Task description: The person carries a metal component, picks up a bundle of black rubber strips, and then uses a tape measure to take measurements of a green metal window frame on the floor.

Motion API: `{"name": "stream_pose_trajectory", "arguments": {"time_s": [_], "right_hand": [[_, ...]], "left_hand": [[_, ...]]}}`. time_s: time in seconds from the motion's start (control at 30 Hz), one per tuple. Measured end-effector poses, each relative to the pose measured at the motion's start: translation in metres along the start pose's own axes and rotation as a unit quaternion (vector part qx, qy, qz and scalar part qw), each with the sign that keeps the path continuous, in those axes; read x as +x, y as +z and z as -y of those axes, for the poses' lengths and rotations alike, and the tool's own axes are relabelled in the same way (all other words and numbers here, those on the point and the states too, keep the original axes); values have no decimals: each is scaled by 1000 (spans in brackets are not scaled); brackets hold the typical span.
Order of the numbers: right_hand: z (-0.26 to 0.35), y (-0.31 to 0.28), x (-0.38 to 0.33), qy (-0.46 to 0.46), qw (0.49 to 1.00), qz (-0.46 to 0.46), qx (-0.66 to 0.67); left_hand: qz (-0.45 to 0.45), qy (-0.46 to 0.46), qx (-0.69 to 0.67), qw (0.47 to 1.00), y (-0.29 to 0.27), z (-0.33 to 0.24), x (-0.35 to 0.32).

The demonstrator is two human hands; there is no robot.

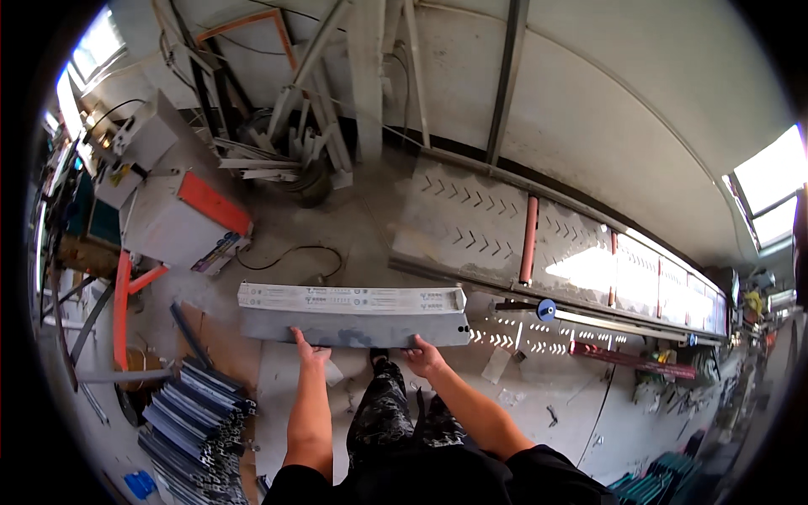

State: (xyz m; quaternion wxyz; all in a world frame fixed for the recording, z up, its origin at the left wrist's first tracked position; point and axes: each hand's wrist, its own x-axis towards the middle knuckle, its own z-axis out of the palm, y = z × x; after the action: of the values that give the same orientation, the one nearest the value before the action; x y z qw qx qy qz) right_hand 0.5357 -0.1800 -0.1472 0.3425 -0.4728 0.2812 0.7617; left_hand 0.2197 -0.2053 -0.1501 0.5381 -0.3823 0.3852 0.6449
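A long, narrow box-like bundle [353, 326] lies crosswise in front of me, with a smooth grey near face and white printed strips along its upper side. My left hand [312, 347] grips its near edge left of the middle, thumb up against the grey face. Toward the right end, my right hand [425, 358] holds the same edge with its thumb on the face. Most fingers of both hands are hidden underneath. Dark smudges mark the grey face between the hands.
A long metal bench with arrow-shaped slots [463, 220] runs along the wall to the right. Stacked dark grey metal strips [189, 421] lie on cardboard at lower left. A white and orange machine [181, 223] stands at left, and a bucket of offcuts [310, 187] behind.
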Motion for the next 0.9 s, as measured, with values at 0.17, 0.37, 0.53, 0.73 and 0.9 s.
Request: {"name": "stream_pose_trajectory", "arguments": {"time_s": [0.17,0.37,0.53,0.73,0.9], "right_hand": [[5,12,9,-25,998,51,-22],[7,13,4,-34,998,-9,-50],[7,-2,-12,-69,997,-15,-6],[25,-42,-58,-88,996,8,20],[49,-109,-108,-70,990,113,51]], "left_hand": [[-54,-26,85,995,31,-20,20],[-64,-8,150,986,28,1,4],[-72,-36,206,975,16,55,-5],[-161,-56,255,952,3,127,-27],[-180,-58,303,934,-21,150,-38]]}}
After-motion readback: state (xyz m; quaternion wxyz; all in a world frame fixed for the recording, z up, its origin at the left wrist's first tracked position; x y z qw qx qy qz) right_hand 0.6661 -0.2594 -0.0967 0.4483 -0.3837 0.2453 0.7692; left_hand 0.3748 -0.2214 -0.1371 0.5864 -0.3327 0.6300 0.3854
